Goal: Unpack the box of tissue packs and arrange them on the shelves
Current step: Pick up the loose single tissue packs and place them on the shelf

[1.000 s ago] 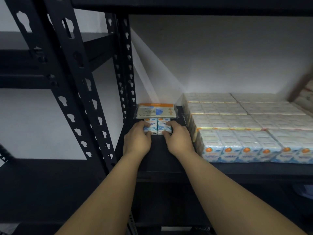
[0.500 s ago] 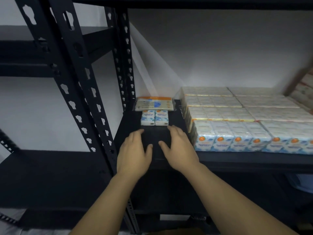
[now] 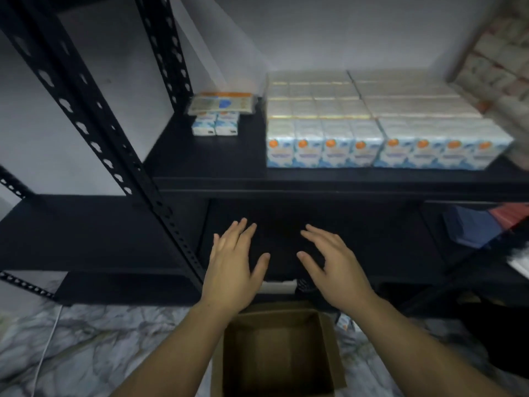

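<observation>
- Fingers of the left hand (image 3: pixel 233 267) and right hand (image 3: pixel 333 265) are spread straight, holding nothing.
- Both hang above the open cardboard box (image 3: pixel 277 353) on the floor.
- Two small tissue packs (image 3: pixel 215 128) sit on the shelf (image 3: pixel 206 164), beside the big packed block (image 3: pixel 383 121).
- Likely step: fetching more; next, reach down into the box, whose contents I cannot tell.

Black shelf (image 3: pixel 217 164), tissue packs (image 3: pixel 372 121) on it, cardboard box (image 3: pixel 279 353) on marble floor (image 3: pixel 86 339)
</observation>
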The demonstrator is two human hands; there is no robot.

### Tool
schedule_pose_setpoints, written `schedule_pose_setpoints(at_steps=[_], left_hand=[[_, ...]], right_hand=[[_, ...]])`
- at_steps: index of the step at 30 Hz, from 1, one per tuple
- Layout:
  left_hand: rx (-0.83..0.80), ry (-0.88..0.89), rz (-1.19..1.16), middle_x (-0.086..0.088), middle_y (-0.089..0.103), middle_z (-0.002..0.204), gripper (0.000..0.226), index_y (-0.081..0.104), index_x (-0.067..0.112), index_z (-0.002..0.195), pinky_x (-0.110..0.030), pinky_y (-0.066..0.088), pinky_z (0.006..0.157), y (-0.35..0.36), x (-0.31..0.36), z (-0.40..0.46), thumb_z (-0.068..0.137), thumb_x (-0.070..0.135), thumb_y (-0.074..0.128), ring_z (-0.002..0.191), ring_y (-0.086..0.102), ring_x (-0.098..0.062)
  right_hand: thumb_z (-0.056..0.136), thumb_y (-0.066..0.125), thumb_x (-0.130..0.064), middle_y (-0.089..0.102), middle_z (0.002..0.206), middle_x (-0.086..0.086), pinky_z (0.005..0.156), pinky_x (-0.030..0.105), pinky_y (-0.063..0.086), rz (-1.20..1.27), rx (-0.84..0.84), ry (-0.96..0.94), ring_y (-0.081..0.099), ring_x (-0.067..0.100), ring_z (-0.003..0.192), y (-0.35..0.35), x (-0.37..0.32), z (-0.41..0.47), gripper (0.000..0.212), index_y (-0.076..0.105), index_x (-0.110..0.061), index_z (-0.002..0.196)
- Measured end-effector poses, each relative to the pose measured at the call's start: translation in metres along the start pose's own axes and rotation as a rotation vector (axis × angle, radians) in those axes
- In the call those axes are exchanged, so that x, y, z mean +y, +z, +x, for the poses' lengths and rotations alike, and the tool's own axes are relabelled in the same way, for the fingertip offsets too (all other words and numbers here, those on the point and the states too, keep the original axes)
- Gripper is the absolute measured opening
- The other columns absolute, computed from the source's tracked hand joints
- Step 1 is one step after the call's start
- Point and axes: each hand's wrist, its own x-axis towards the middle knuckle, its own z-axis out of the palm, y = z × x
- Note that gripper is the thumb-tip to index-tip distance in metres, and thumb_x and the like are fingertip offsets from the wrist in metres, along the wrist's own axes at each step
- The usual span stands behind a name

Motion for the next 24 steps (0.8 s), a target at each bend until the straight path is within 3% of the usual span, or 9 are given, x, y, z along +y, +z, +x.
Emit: schedule_pose_setpoints(at_steps=[4,8,13,15,19,22,24], left_hand=[[-0.122,-0.063,0.018,0.004,0.034,0.164,0.064,0.039,0.024,0.157,-0.043,0.009,0.129,0.053,0.041,-0.038,0.101,0.051,0.054,0.154,0.023,-0.015],[-0.231,-0.092,0.024,0.002,0.042,0.159,0.060,0.046,0.023,0.152,-0.047,0.021,0.127,0.119,0.080,-0.078,0.100,0.051,0.056,0.149,0.033,-0.020],[-0.370,-0.083,0.018,0.000,0.054,0.141,0.069,0.051,0.020,0.146,-0.037,0.041,0.111,0.203,0.122,-0.117,0.093,0.062,0.039,0.131,0.049,-0.023],[-0.421,-0.093,-0.007,-0.001,0.055,0.136,0.071,0.052,0.019,0.144,-0.035,0.042,0.105,0.234,0.132,-0.126,0.091,0.065,0.036,0.126,0.050,-0.024],[-0.498,-0.122,-0.043,0.001,0.055,0.131,0.052,0.053,0.020,0.141,-0.029,0.040,0.098,0.308,0.131,-0.127,0.099,0.051,0.056,0.121,0.050,-0.021],[-0.534,-0.157,-0.099,-0.004,0.057,0.128,0.046,0.057,0.016,0.136,-0.021,0.031,0.088,0.379,0.117,-0.118,0.099,0.042,0.063,0.118,0.052,-0.023],[-0.547,-0.206,-0.144,-0.006,0.057,0.127,0.047,0.057,0.014,0.138,-0.021,0.034,0.091,0.431,0.102,-0.111,0.098,0.038,0.065,0.120,0.053,-0.025]], right_hand=[[0.103,0.060,-0.041,0.049,0.154,-0.009,0.121,0.037,0.035,0.005,-0.045,0.203,0.038,0.010,0.145,-0.026,0.067,-0.068,0.052,0.052,-0.023,0.151],[0.102,0.061,-0.044,0.056,0.148,-0.003,0.115,0.034,0.041,-0.004,-0.053,0.361,0.047,0.016,0.138,-0.050,0.137,-0.135,0.051,0.058,-0.019,0.146],[0.099,0.063,-0.047,0.061,0.143,0.004,0.108,0.031,0.042,0.007,-0.081,0.561,0.054,0.023,0.132,-0.064,0.214,-0.206,0.053,0.061,-0.016,0.142],[0.099,0.063,-0.046,0.061,0.144,0.006,0.108,0.029,0.041,0.014,-0.084,0.619,0.054,0.024,0.133,-0.061,0.240,-0.225,0.053,0.061,-0.015,0.142],[0.100,0.064,-0.044,0.062,0.142,0.005,0.098,0.020,0.037,0.051,-0.093,0.723,0.056,0.017,0.125,-0.034,0.298,-0.240,0.053,0.060,-0.015,0.143],[0.099,0.066,-0.043,0.066,0.135,0.007,0.096,0.022,0.041,0.076,-0.050,0.780,0.059,0.018,0.117,0.007,0.354,-0.242,0.052,0.062,-0.013,0.141],[0.098,0.066,-0.046,0.067,0.134,0.007,0.096,0.023,0.043,0.087,-0.026,0.842,0.061,0.021,0.122,0.040,0.393,-0.242,0.054,0.062,-0.014,0.141]])
